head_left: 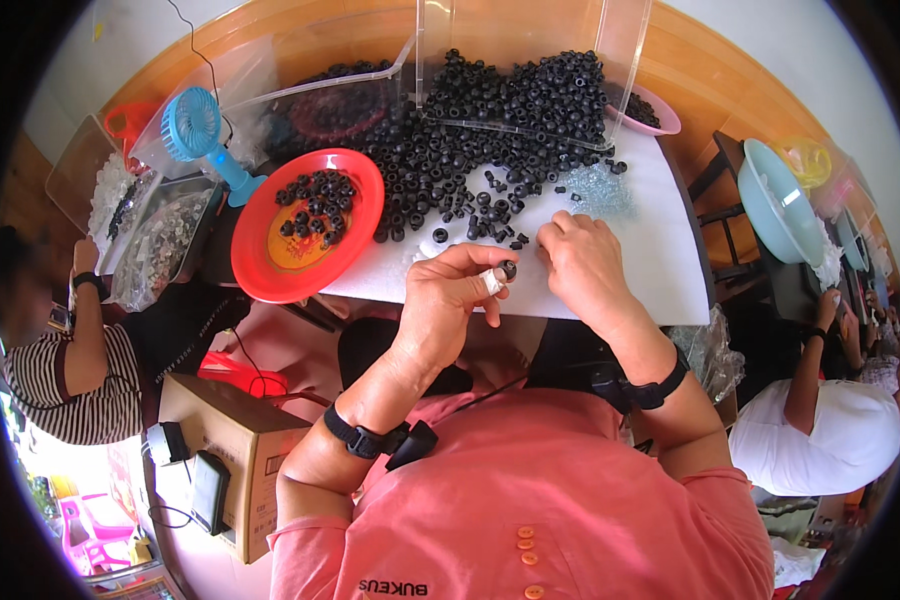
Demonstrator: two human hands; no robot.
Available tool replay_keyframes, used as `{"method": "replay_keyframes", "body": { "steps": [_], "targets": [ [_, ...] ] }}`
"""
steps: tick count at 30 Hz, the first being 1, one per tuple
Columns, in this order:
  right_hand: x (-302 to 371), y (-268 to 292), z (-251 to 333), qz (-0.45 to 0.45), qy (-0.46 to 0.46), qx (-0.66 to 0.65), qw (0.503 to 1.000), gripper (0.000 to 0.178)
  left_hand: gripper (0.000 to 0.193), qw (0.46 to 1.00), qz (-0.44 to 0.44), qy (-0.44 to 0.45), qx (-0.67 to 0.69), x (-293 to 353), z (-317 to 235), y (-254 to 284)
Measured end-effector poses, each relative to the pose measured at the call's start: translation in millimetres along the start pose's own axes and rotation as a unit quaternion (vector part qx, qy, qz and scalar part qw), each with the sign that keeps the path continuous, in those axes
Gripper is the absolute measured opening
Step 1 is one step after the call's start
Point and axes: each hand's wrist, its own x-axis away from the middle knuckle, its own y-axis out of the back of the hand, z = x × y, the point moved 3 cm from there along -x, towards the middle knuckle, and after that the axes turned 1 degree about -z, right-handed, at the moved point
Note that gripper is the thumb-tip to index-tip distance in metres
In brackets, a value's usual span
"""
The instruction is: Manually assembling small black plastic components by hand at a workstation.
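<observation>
My left hand [444, 300] is closed, pinching a small round black plastic part [509, 269] with a hole in its end. White tape wraps a fingertip of that hand. To its right, my right hand [587, 262] bends over the white tabletop with its fingers drawn together; whatever they pinch is hidden. Small black plugs [499, 212] lie scattered just beyond both hands. Beside the right fingers spreads a patch of tiny clear pieces [600, 188]. A large heap of black round parts [425, 165] covers the table behind.
A red plate [258, 262] with black parts stands at the left, next to a blue fan [192, 125]. A clear bin [625, 60] lies tipped at the back, spilling parts. A pink bowl [665, 112] sits behind right. People [75, 375] sit on both sides.
</observation>
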Motion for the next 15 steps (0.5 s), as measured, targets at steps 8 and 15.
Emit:
{"method": "replay_keyframes", "body": {
  "steps": [8,15],
  "targets": [
    [3,14,-3,-0.06,-0.085,-0.37,0.923,0.009,0.02,1.0,-0.012,0.014,-0.005,-2,6,0],
    [-6,26,18,-0.07,-0.061,-0.407,0.909,0.009,0.017,0.999,-0.032,0.013,-0.015,-3,8,-1]
  ]
}}
